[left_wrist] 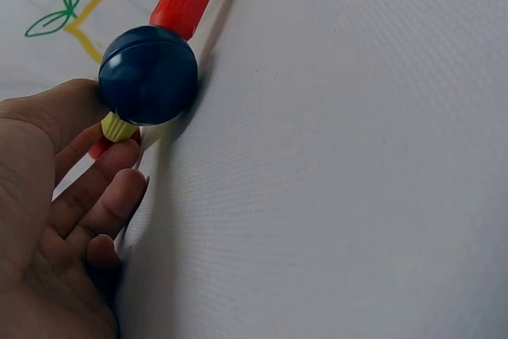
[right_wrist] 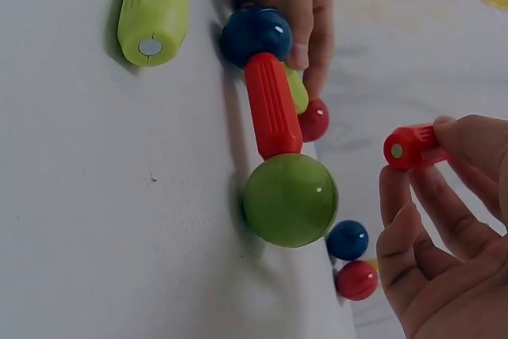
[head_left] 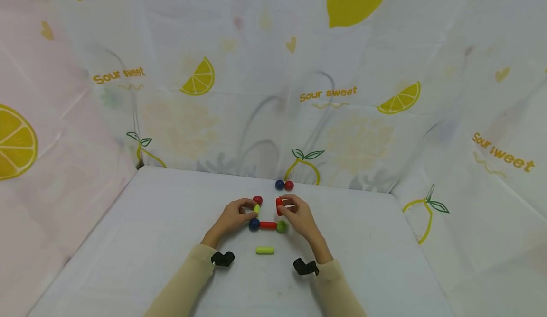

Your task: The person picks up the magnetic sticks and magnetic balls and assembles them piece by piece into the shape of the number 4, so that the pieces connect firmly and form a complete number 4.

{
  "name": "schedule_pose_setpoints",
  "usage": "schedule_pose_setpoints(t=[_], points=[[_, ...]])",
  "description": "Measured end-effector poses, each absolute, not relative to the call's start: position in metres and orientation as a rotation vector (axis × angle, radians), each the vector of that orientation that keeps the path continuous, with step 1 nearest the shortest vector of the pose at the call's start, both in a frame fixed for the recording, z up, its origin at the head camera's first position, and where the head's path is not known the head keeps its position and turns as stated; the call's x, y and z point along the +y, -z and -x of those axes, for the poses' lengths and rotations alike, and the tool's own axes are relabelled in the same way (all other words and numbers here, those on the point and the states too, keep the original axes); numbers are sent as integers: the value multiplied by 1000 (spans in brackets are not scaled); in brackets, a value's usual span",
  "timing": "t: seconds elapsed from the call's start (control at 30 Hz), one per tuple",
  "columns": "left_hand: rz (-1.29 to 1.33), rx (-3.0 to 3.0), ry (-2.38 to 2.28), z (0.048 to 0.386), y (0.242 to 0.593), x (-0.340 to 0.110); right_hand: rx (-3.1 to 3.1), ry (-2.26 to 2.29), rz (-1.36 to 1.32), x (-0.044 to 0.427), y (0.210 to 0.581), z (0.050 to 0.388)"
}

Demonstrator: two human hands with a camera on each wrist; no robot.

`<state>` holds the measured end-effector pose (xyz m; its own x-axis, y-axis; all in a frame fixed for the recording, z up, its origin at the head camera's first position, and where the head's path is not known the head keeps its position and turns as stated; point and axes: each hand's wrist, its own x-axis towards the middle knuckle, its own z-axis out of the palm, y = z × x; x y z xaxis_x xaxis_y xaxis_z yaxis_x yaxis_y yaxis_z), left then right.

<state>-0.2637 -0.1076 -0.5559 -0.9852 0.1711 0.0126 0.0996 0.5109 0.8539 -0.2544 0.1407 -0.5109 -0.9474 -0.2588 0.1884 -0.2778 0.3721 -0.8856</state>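
Note:
On the white table, a blue ball (head_left: pixel 254 224), a red rod (head_left: pixel 268 225) and a green ball (head_left: pixel 281 226) form a joined row. From the blue ball a yellow-green rod (head_left: pixel 256 209) runs back to a red ball (head_left: pixel 257 200). My left hand (head_left: pixel 234 216) pinches that yellow-green rod between thumb and fingers, beside the blue ball. Raised behind the green ball, my right hand (head_left: pixel 299 215) holds a second red rod (right_wrist: pixel 411 147) between thumb and fingertips. That rod touches no ball; its end shows a round, pale metal-like disc.
A loose yellow-green rod (head_left: pixel 265 250) lies in front of the joined row. Farther back, a second blue ball (head_left: pixel 279 185) and a second red ball (head_left: pixel 289 185) sit side by side near the lemon-print cloth (head_left: pixel 252 117) that hangs behind the table (head_left: pixel 171 189).

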Motion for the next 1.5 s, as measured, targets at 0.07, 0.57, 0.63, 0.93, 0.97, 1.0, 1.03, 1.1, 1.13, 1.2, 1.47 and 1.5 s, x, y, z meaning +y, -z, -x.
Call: schedule_pose_setpoints(t=[0.07, 0.57, 0.63, 0.93, 0.97, 1.0, 1.03, 1.1, 1.13, 1.2, 1.47, 1.5], points=[[-243, 2666, -1503, 265, 557, -108, -2583, -1693, -482, 141, 512, 257], [-275, 2658, -1510, 266, 558, -109, -2545, -1836, -324, 149, 525, 262], [-276, 2662, -1513, 266, 558, -109, -2540, -1856, -306, 151, 528, 261], [-259, 2679, -1512, 264, 557, -108, -2591, -1839, -241, 152, 531, 257], [-256, 2680, -1510, 264, 556, -108, -2594, -1845, -235, 152, 532, 257], [-251, 2677, -1514, 264, 556, -108, -2595, -1850, -234, 152, 532, 257], [-248, 2677, -1515, 263, 556, -108, -2598, -1853, -233, 153, 532, 257], [-241, 2676, -1517, 263, 556, -108, -2593, -1864, -229, 153, 532, 257], [-238, 2673, -1519, 263, 556, -109, -2590, -1869, -224, 153, 532, 256], [-245, 2675, -1523, 262, 556, -109, -2588, -1876, -220, 153, 532, 256], [-262, 2682, -1529, 264, 559, -109, -2615, -1860, -241, 154, 536, 257], [-265, 2680, -1532, 264, 560, -108, -2623, -1856, -237, 154, 536, 257]])
